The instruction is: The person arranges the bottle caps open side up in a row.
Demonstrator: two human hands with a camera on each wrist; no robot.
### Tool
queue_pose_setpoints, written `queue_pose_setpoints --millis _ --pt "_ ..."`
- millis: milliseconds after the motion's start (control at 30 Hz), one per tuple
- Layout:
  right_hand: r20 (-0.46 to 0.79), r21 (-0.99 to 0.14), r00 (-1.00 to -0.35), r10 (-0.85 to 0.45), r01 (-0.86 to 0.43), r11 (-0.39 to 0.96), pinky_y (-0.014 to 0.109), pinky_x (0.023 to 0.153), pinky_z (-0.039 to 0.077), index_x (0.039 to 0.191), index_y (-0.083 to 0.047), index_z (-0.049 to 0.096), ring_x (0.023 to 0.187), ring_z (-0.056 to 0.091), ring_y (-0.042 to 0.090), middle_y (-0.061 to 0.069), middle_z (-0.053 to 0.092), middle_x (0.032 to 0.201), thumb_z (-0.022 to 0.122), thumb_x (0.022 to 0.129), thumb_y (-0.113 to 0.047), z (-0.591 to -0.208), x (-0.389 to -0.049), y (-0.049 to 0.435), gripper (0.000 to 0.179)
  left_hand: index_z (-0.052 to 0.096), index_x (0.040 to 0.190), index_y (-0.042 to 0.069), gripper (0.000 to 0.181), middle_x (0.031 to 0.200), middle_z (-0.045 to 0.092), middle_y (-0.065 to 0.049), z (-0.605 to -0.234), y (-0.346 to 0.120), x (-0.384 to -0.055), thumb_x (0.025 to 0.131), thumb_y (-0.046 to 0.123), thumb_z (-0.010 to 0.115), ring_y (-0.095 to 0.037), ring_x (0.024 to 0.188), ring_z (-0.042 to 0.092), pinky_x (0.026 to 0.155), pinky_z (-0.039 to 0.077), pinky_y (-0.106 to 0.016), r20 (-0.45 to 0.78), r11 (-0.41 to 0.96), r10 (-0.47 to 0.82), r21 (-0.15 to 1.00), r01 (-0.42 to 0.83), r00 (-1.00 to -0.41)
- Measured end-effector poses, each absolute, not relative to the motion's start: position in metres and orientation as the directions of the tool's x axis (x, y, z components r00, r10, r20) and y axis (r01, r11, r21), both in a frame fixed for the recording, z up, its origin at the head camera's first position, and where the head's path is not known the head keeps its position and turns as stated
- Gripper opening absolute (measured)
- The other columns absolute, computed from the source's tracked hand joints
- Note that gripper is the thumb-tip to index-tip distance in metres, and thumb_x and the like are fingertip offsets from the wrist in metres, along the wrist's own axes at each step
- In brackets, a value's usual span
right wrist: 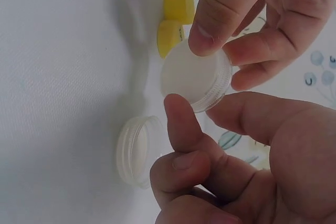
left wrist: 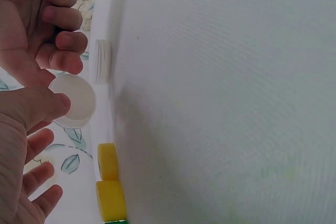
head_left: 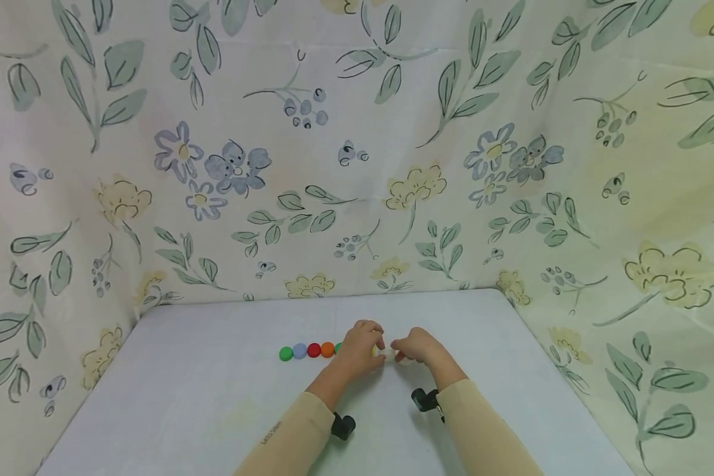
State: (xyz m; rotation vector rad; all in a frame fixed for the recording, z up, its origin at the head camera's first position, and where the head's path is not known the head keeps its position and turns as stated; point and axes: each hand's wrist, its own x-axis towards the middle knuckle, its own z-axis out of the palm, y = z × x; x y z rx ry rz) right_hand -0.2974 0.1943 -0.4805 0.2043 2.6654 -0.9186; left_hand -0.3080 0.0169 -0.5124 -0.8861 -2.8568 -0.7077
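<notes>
Between the two hands is a translucent round plastic lid [right wrist: 184, 77] with a ribbed rim, held up off the table. My left hand [head_left: 357, 348] pinches it, the thumb flat on its face and fingers behind. My right hand [head_left: 421, 347] grips the opposite edge between thumb and index finger, its other fingers curled. Another clear lid [right wrist: 128, 150] with a ribbed rim stands on the table beside the right hand, also seen in the left wrist view. Two yellow round caps [left wrist: 111, 201] sit near the left hand.
A row of coloured round caps runs left from the hands: green [head_left: 286, 354], light blue [head_left: 299, 351], red [head_left: 314, 350], orange [head_left: 328, 350] and more partly behind the left hand. They lie on a white table [head_left: 214, 390]. A floral cloth [head_left: 357, 132] hangs behind it.
</notes>
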Motion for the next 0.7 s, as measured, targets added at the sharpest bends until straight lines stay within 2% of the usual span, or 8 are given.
queue_pose_setpoints --millis 200,333,433,533,633,700 --pt "-0.397 -0.627 -0.915 0.066 0.323 0.709 0.028 0.053 0.029 0.082 -0.005 0.076 0.053 0.033 0.013 0.0 0.048 0.061 0.065 0.095 -0.033 -0.4815 -0.2979 0.1952 0.033 0.071 0.087 0.016 0.013 0.125 0.062 -0.001 -0.5127 0.0167 -0.3077 0.088 0.022 0.082 -0.025 0.126 0.05 0.109 0.043 -0.042 0.204 0.726 0.519 0.406 0.554 -0.83" --pt "-0.41 -0.649 -0.909 0.071 0.345 0.678 0.027 0.051 0.026 0.087 -0.004 0.077 0.05 0.03 0.012 -0.001 0.044 0.06 0.065 0.094 -0.036 -0.4826 -0.2986 0.1964 0.035 0.071 0.087 0.016 0.013 0.127 0.062 -0.002 -0.514 0.0167 -0.3085 0.089 0.022 0.082 -0.025 0.127 0.049 0.109 0.043 -0.042 0.213 0.724 0.522 0.401 0.561 -0.826" --pt "-0.401 -0.653 -0.913 0.08 0.346 0.674 0.029 0.054 0.028 0.09 -0.005 0.078 0.055 0.033 0.014 0.001 0.047 0.068 0.065 0.094 -0.037 -0.4838 -0.2998 0.1981 0.036 0.071 0.09 0.017 0.012 0.128 0.061 -0.003 -0.5147 0.0157 -0.3087 0.09 0.023 0.081 -0.026 0.128 0.049 0.11 0.042 -0.043 0.218 0.719 0.522 0.407 0.563 -0.824" --pt "-0.373 -0.644 -0.924 0.084 0.324 0.693 0.033 0.06 0.038 0.092 -0.005 0.079 0.066 0.044 0.019 0.007 0.056 0.082 0.065 0.094 -0.036 -0.4848 -0.3006 0.1997 0.034 0.07 0.096 0.016 0.014 0.127 0.06 -0.004 -0.5157 0.0136 -0.3086 0.091 0.025 0.08 -0.026 0.127 0.049 0.11 0.042 -0.044 0.232 0.712 0.515 0.42 0.562 -0.825" --pt "-0.352 -0.63 -0.932 0.084 0.303 0.715 0.042 0.072 0.05 0.093 -0.007 0.08 0.083 0.054 0.026 0.012 0.062 0.097 0.067 0.093 -0.033 -0.4853 -0.3007 0.1999 0.029 0.07 0.102 0.016 0.017 0.126 0.059 -0.004 -0.517 0.0118 -0.3083 0.092 0.026 0.078 -0.026 0.127 0.048 0.109 0.043 -0.043 0.241 0.709 0.507 0.429 0.559 -0.828" --pt "-0.334 -0.626 -0.94 0.073 0.279 0.728 0.049 0.08 0.053 0.093 -0.005 0.079 0.091 0.058 0.029 0.015 0.065 0.103 0.069 0.091 -0.03 -0.486 -0.2997 0.1988 0.027 0.07 0.104 0.016 0.018 0.125 0.059 -0.003 -0.5182 0.0112 -0.3083 0.092 0.027 0.078 -0.026 0.126 0.048 0.108 0.044 -0.043 0.241 0.71 0.507 0.429 0.559 -0.828"
